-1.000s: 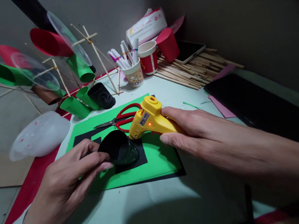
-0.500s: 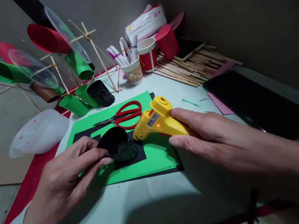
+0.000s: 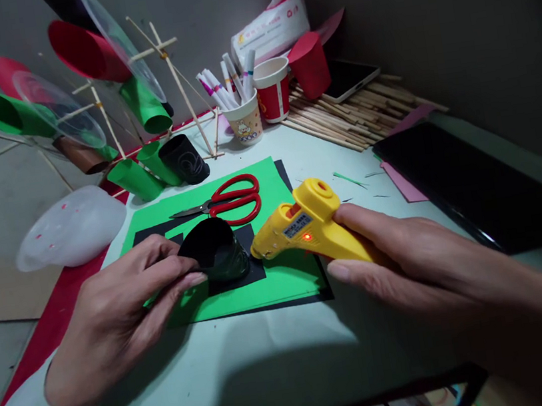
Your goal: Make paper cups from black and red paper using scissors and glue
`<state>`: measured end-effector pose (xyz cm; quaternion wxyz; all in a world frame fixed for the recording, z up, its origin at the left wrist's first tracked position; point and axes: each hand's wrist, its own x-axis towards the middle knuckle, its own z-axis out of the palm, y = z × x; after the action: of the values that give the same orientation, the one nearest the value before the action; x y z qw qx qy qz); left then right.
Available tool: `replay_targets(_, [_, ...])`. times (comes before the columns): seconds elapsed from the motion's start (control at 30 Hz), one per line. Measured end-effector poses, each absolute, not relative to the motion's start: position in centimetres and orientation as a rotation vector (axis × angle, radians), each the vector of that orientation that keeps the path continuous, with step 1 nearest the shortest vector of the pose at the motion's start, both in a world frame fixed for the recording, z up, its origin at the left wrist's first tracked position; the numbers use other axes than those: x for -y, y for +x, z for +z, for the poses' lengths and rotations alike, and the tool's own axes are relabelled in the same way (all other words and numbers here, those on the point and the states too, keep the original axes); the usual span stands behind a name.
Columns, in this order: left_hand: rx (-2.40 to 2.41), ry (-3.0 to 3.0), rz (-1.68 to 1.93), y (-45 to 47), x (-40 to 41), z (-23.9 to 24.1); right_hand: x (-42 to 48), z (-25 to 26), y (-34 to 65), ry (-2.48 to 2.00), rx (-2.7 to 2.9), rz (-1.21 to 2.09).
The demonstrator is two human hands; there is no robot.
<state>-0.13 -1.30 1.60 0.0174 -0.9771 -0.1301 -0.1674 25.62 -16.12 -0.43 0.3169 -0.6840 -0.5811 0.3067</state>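
Observation:
Pinched between the thumb and fingers of my left hand [image 3: 129, 310] is a black paper tube [image 3: 221, 260], tilted so its dark opening shows. My right hand [image 3: 398, 245] is closed round a yellow glue gun [image 3: 311, 221] with a small orange light lit on its side. The gun's nozzle points left, close to the tube's right side; whether they touch I cannot tell. Beneath both lie green paper sheets [image 3: 282, 282] and a black paper piece [image 3: 254, 266]. Red-handled scissors [image 3: 235, 198] rest on the sheets behind the tube.
Stick frames with paper tubes [image 3: 136, 107] stand at back left, above a whitish balloon [image 3: 73, 227]. Behind are a cup of markers [image 3: 244, 123], a red-and-white cup [image 3: 275, 95] and a pile of sticks [image 3: 344, 119]. A black glossy slab [image 3: 489, 179] lies right.
The glue gun has shifted slightly right, its nozzle a little farther from the tube's side. My left hand still holds the black tube. The whole view has shifted a little.

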Motion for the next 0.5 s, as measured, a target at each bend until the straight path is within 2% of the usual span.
replay_targets(0.2, [0.379, -3.024, -0.544, -0.1, 1.4, 1.6, 16.8, -0.9, 25.2, -1.808, 1.542, 0.823])
replay_targets(0.5, [0.410, -3.021, -0.536, -0.1, 1.5, 1.6, 17.8, -1.3, 23.7, -1.747, 1.621, 0.539])
